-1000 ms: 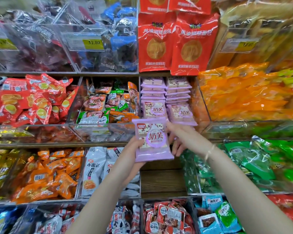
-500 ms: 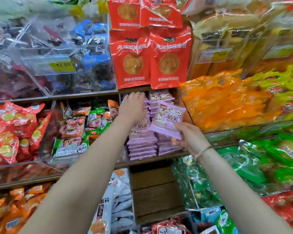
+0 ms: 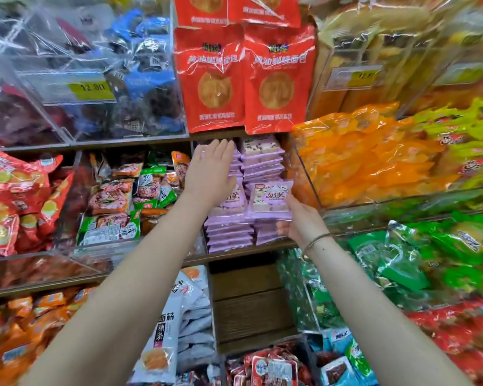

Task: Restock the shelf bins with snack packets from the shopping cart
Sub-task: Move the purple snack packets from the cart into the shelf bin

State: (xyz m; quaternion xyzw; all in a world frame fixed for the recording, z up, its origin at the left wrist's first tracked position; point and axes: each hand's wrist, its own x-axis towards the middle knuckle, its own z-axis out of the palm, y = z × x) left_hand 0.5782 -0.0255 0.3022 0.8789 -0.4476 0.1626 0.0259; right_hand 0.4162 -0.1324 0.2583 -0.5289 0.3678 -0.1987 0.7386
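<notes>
Left hand (image 3: 211,176) has flattened on purple stack (image 3: 227,232) — right hand (image 3: 300,222) pinches packet (image 3: 271,200), fingers hidden behind.

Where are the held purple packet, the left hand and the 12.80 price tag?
purple packet (image 3: 271,200): head view, printed front.
left hand (image 3: 211,174): head view, its back.
price tag (image 3: 91,87): head view, yellow part.

lilac snack packet (image 3: 271,200), red bags (image 3: 244,79)

Left hand (image 3: 212,174) lies flat against the left stack of purple packets (image 3: 229,218); right hand (image 3: 299,221) pinches a purple packet (image 3: 271,200) upright before the right stack (image 3: 262,160).
</notes>
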